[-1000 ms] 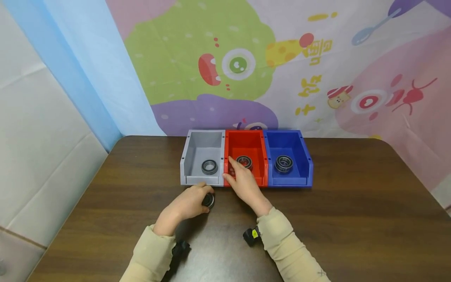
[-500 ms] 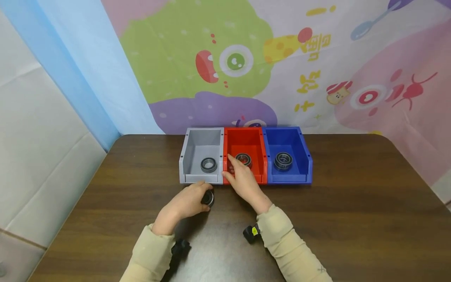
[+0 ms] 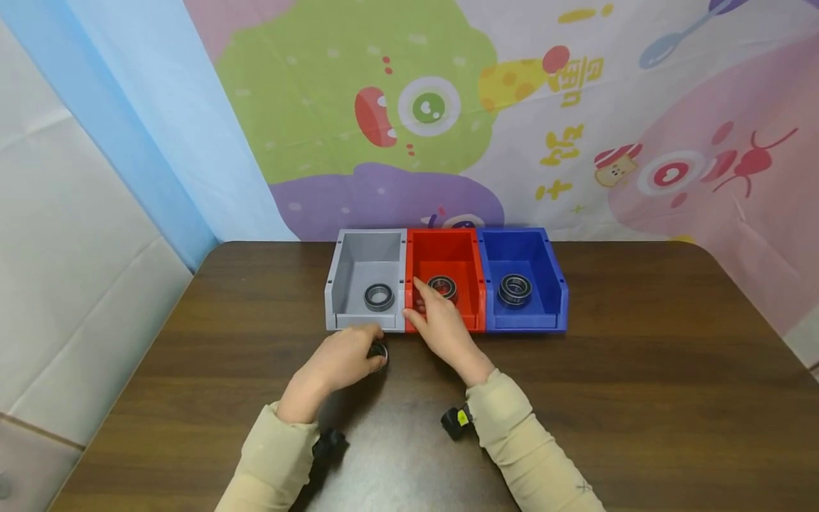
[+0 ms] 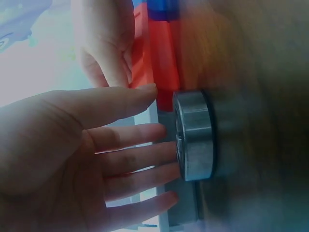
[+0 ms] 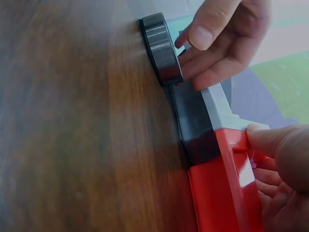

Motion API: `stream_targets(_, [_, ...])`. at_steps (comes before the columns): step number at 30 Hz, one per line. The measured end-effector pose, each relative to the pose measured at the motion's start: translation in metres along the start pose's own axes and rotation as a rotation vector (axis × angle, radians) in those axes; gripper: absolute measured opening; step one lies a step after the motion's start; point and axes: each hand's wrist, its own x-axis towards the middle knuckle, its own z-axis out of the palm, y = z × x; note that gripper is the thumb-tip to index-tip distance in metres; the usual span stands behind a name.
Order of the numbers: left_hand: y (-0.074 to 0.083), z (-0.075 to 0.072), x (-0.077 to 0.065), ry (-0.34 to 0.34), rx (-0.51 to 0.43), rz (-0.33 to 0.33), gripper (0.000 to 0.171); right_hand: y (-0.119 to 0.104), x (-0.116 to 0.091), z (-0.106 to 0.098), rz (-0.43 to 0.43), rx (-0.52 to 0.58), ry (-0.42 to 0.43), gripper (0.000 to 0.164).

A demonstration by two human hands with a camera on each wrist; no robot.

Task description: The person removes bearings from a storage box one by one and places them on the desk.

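A black-and-steel ball bearing (image 4: 197,135) lies on the table just in front of the grey bin (image 3: 366,323). My left hand (image 3: 342,361) is over it, thumb and fingers spread, fingertips close to its upper face in the left wrist view. My right hand (image 3: 444,334) holds the front left corner of the red bin (image 3: 448,249). Its thumb rests on the rim beside the grey bin, with the other fingers inside. Bearings also lie in the bins: one in the grey bin (image 3: 379,297), one in the red bin (image 3: 443,287), partly hidden by my right hand.
The blue bin (image 3: 521,323) stands right of the red one, with bearings (image 3: 515,290) that look stacked. All three bins stand side by side at the back of the brown table (image 3: 646,355), against a printed cloth (image 3: 544,163).
My left hand has shifted slightly forward over the bearing, its thumb now covering part of it in the head view. My right hand has stayed on the red bin.
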Motion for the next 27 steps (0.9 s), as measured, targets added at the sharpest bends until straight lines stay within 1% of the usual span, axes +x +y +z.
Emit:
stream_targets(3, [0.002,-0.002,0.002,0.005,0.021,-0.006,0.027,0.000,0.000,-0.001,0.002,-0.002,-0.001,0.060])
stream_targets(7, [0.003,-0.003,0.007,0.011,0.024,-0.015,0.024,0.000,0.000,-0.001,0.003,-0.001,-0.002,0.060])
stream_targets(13, [0.003,-0.009,0.019,-0.013,0.011,-0.026,0.014,0.001,-0.001,-0.001,-0.009,0.003,0.008,0.059])
stream_targets(16, [0.003,-0.014,0.026,0.031,-0.006,-0.019,0.012,0.001,-0.001,-0.001,-0.015,0.006,0.016,0.059])
stream_targets(19, [0.002,-0.019,0.036,0.119,-0.002,-0.016,0.010,0.001,0.000,0.000,-0.021,0.002,0.017,0.058])
stream_targets(21, [0.000,-0.021,0.044,0.143,-0.006,-0.036,0.009,0.001,0.000,0.000,-0.022,0.001,0.015,0.058])
stream_targets(24, [-0.004,-0.020,0.056,0.161,-0.018,-0.089,0.011,0.001,0.000,0.000,-0.019,0.003,0.010,0.058])
stream_targets(25, [-0.005,-0.019,0.061,0.149,-0.032,-0.119,0.014,0.001,0.000,0.000,-0.017,0.005,0.009,0.058])
stream_targets(27, [-0.006,-0.017,0.067,0.159,-0.042,-0.159,0.018,0.001,0.000,0.000,-0.013,0.011,0.009,0.059])
